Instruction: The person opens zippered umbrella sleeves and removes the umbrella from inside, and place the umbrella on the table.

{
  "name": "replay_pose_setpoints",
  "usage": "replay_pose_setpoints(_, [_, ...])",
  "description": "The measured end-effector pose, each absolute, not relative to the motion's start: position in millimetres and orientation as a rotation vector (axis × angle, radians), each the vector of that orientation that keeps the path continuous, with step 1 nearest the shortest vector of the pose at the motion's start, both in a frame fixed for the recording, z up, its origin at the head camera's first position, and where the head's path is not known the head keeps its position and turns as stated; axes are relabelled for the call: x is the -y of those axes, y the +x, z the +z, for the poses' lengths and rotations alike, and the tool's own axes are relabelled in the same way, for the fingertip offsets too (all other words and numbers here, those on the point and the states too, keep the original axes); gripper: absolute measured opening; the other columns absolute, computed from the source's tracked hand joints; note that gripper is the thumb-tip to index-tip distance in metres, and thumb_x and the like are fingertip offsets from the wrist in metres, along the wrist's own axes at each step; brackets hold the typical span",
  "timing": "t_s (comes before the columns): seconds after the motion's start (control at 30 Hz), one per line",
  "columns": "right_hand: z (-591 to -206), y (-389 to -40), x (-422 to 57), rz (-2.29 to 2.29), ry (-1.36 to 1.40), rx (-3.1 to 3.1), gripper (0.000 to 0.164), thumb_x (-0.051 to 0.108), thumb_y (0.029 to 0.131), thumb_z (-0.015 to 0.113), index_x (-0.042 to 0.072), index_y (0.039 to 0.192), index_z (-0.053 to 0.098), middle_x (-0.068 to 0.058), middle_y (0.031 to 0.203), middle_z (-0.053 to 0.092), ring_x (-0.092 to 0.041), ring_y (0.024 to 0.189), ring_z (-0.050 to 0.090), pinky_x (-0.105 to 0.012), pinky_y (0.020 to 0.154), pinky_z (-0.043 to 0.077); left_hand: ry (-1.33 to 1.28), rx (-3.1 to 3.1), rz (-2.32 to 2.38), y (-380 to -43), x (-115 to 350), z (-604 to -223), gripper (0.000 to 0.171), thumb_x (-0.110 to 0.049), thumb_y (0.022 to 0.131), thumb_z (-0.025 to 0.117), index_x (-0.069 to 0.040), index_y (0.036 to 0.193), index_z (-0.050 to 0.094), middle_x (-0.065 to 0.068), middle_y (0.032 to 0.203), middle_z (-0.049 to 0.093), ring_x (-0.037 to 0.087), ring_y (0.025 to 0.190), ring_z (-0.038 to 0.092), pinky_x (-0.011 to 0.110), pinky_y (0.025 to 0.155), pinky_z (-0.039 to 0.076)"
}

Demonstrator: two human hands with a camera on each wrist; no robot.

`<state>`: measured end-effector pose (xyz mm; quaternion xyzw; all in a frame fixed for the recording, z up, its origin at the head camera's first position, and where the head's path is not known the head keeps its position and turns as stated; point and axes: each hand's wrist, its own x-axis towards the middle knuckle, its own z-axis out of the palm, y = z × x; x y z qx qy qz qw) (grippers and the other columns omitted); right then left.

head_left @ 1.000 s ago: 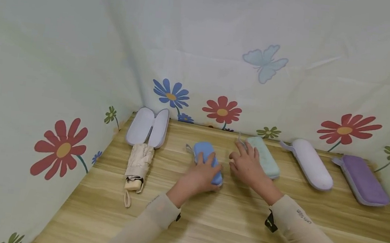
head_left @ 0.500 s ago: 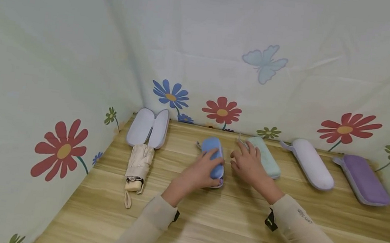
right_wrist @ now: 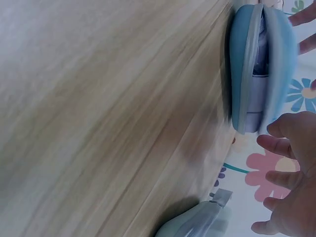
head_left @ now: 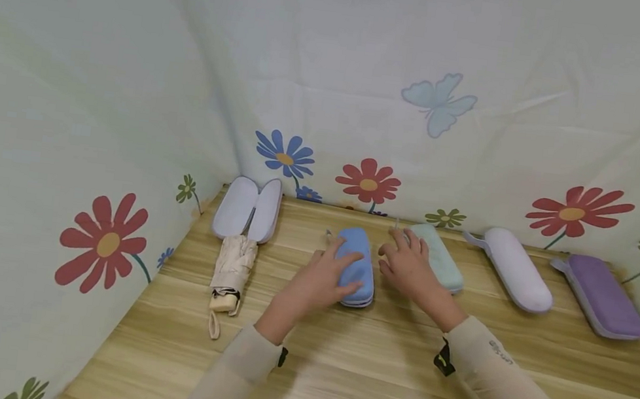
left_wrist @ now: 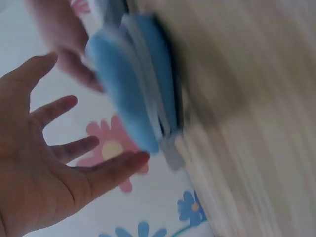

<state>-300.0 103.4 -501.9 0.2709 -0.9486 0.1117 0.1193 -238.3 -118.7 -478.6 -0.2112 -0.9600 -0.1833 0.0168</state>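
A blue hard-shell zip case (head_left: 366, 277) lies on the table in front of me. My left hand (head_left: 316, 281) hovers at its left side in the head view, fingers spread and overlapping the lid. In the left wrist view those fingers (left_wrist: 116, 170) stand straight and apart. The zip gap faces the right wrist view, where a lilac item (right_wrist: 256, 96) with a dark part shows inside the blue case. Between the blue case and a mint green case (head_left: 443, 266) is my right hand (head_left: 409, 272), its fingers loosely bent and holding nothing.
An unfolded white case (head_left: 231, 209) stands at the back left, with a folded beige umbrella (head_left: 234, 262) before it. A white case (head_left: 516, 271) and a purple case (head_left: 605, 298) lie to the right. A flower-printed curtain (head_left: 329, 115) borders the table (head_left: 382, 378).
The blue case has shifted right and turned slightly. My left hand has loosened from gripping it and drawn a little left, fingers spreading. The right hand has hardly moved.
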Motion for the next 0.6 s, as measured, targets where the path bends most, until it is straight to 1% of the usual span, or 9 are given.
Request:
replay_pose_setpoints(0.1, [-502.1,-299.6,-104.6,0.317,0.783,2.762,0.013,0.019,0.097,0.069,0.011,0.107,0.072,-0.024,0.150,0.045,-0.053,0.140,0.033,-0.075,0.106,0.028,-0.701,3.087,-0.441,-238.5,98.5,-490.6,0.075,-0.062,0.094,0.063,-0.032,0.158,0.038,0.012,0.167,0.019,0.050,0.140,0.036,0.061,0.097,0.049])
replay_pose_setpoints(0.13, [-502.6,-299.7,-104.8,0.307,0.782,2.760,0.013,0.019,0.097,0.070,0.011,0.107,0.072,-0.024,0.150,0.045,-0.053,0.140,0.034,-0.076,0.105,0.029,-0.708,3.104,-0.404,-238.5,92.4,-493.7,0.077,-0.062,0.093,0.064,-0.033,0.159,0.035,0.011,0.167,0.018,0.051,0.142,0.033,0.062,0.096,0.049])
replay_pose_setpoints(0.17, [-503.0,-299.7,-105.2,0.298,0.783,2.761,0.014,0.019,0.097,0.071,0.010,0.108,0.072,-0.024,0.149,0.045,-0.053,0.140,0.034,-0.076,0.105,0.029,-0.715,3.104,-0.374,-238.8,87.1,-496.0,0.075,-0.059,0.093,0.065,-0.033,0.158,0.037,0.011,0.167,0.018,0.051,0.143,0.031,0.062,0.096,0.049])
replay_pose_setpoints(0.27, [-504.1,-299.8,-105.3,0.279,0.789,2.783,0.016,0.020,0.097,0.070,0.010,0.110,0.072,-0.024,0.150,0.044,-0.053,0.140,0.033,-0.076,0.105,0.029,-0.662,3.092,-0.313,-238.7,78.2,-498.7,0.061,-0.050,0.094,0.069,-0.033,0.150,0.050,0.011,0.166,0.022,0.052,0.143,0.031,0.061,0.092,0.052])
replay_pose_setpoints(0.37, [-504.3,-299.6,-104.8,0.273,0.771,2.820,0.020,0.024,0.098,0.068,0.011,0.113,0.072,-0.022,0.153,0.042,-0.052,0.141,0.033,-0.076,0.106,0.028,-0.606,3.069,-0.370,-237.3,79.4,-494.8,0.041,-0.038,0.096,0.069,-0.029,0.136,0.064,0.013,0.164,0.026,0.054,0.140,0.034,0.061,0.088,0.054])
replay_pose_setpoints(0.43, [-503.3,-299.1,-104.6,0.282,0.746,2.844,0.023,0.027,0.098,0.067,0.011,0.115,0.073,-0.021,0.155,0.041,-0.052,0.142,0.032,-0.076,0.107,0.027,-0.597,3.052,-0.422,-236.4,83.5,-491.2,0.036,-0.033,0.096,0.065,-0.026,0.131,0.066,0.015,0.163,0.026,0.056,0.138,0.035,0.061,0.091,0.053])
replay_pose_setpoints(0.5, [-502.4,-298.6,-105.0,0.283,0.730,2.865,0.029,0.030,0.099,0.066,0.012,0.121,0.072,-0.020,0.157,0.039,-0.051,0.143,0.031,-0.075,0.108,0.025,-0.577,3.025,-0.513,-235.8,89.5,-488.0,0.033,-0.029,0.094,0.062,-0.021,0.125,0.067,0.017,0.163,0.026,0.056,0.136,0.039,0.059,0.093,0.053])
replay_pose_setpoints(0.6, [-501.9,-297.2,-105.3,0.277,0.739,2.889,0.040,0.035,0.101,0.063,0.012,0.133,0.066,-0.022,0.158,0.038,-0.051,0.143,0.029,-0.075,0.108,0.025,-0.502,2.953,-0.675,-234.9,101.3,-485.9,0.022,-0.025,0.093,0.061,-0.016,0.113,0.063,0.019,0.161,0.029,0.048,0.123,0.052,0.052,0.086,0.055])
